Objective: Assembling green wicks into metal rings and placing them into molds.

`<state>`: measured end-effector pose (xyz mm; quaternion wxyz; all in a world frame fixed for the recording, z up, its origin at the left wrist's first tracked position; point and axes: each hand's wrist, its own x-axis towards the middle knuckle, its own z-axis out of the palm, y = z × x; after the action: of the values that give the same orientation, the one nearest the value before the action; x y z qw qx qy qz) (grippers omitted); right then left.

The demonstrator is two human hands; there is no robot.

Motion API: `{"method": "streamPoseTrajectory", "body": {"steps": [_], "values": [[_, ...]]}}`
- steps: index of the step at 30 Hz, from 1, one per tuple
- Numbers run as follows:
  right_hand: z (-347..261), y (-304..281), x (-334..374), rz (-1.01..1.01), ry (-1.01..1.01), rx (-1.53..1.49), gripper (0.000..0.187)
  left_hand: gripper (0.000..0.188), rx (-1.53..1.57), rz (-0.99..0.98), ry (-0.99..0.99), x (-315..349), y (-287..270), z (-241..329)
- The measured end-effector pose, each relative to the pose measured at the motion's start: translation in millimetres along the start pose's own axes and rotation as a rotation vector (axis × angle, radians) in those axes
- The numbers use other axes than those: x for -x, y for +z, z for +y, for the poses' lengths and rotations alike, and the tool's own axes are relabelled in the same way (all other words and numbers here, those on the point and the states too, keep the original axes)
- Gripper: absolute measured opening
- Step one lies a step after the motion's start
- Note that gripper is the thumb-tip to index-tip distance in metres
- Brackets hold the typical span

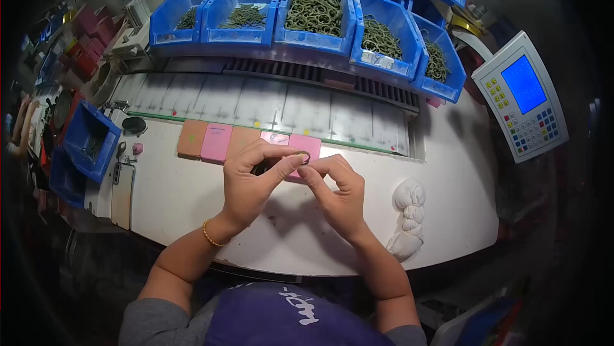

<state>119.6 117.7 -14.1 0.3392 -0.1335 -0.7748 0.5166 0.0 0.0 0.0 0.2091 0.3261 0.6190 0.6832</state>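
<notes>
Both hands up over the middle of the counter (457,212), fingertips meeting at one small dark ring (308,158).

Left hand (252,176): thumb and forefinger pinched on the ring from its left side. Yellow bracelet (213,234) at that wrist.

Right hand (339,183): thumb and forefinger drawn together, pinching at the ring's lower edge. Finer detail of the ring too small to read.

Ring position: above the near part of a pink block (306,146), the rightmost of a row. Further left in the row, pink and brown blocks alternate in part; the left hand covers some of their near edges. Row lies along the green edge of a long pale panel (256,104) marked with dark lines and small coloured dots.

Beyond the panel: dark slotted strip (320,77), then a row of five blue bins (313,44). Middle bin heaped with greenish rings (314,12); the others hold smaller greenish pieces or rings.

Right side of counter: knotted white cloth (409,215), well apart from the right hand. Farther right, a tilted control panel (521,96) with lit blue screen and coloured keys.

Left side: phone (122,196) lying flat, small dark cup (134,126) beyond it, two more blue bins at the counter's edge.
</notes>
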Motion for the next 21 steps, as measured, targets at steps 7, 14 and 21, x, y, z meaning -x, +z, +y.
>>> {"method": "streamPoseTrajectory", "body": {"steps": [7,14,21], "values": [[-0.2,0.7,-1.8,0.023,-0.093,0.072,0.006,0.01,-0.051,0.025,0.19,-1.1,2.0,-8.4],[3.6,-0.5,-1.5,0.101,-0.228,0.196,0.01,0.018,-0.167,0.03,0.301,-0.1,1.1,-6.4],[2.6,-5.8,-2.1,0.136,-0.18,0.157,0.011,0.024,-0.239,-0.045,0.236,1.9,0.6,-6.8]]}}
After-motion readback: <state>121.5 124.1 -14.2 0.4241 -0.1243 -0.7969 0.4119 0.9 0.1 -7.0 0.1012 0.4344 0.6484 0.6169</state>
